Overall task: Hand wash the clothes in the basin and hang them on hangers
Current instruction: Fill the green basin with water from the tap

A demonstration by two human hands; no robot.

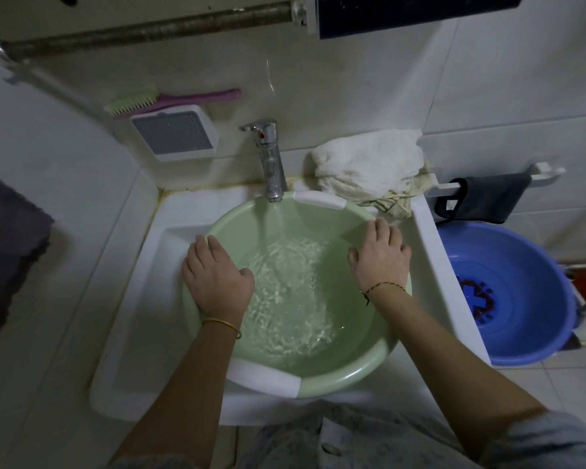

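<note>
Filling stage, by the look of it: green basin sits in the white sink, tap running into it, water rippling across the bottom, no garment in the water yet. Left hand: laid over the basin's left rim, fingers loosely bent over the edge, thumb toward the water; steadying rather than gripping, holding nothing else. Right hand: flat on the right rim, fingers spread and pointing away from the person, holding nothing. Clothes: a pale crumpled bundle on the sink's back corner against the wall, just beyond and slightly outward of the right fingertips, close to the basin's far-right rim; long axis runs roughly side to side along the wall. Right hand is plainly the nearer one; the left would have to cross the tap stream. Likely next move, as a judgement: reach forward with the right, draw the bundle down into the water. Beside the sink, outward of the right hand: blue basin on the floor, dark cloth draped on a wall rail. Beyond the left hand, on the wall: brush lying on a white box. Room: tiled walls, dim light, a pipe running overhead. No hangers in view.
</note>
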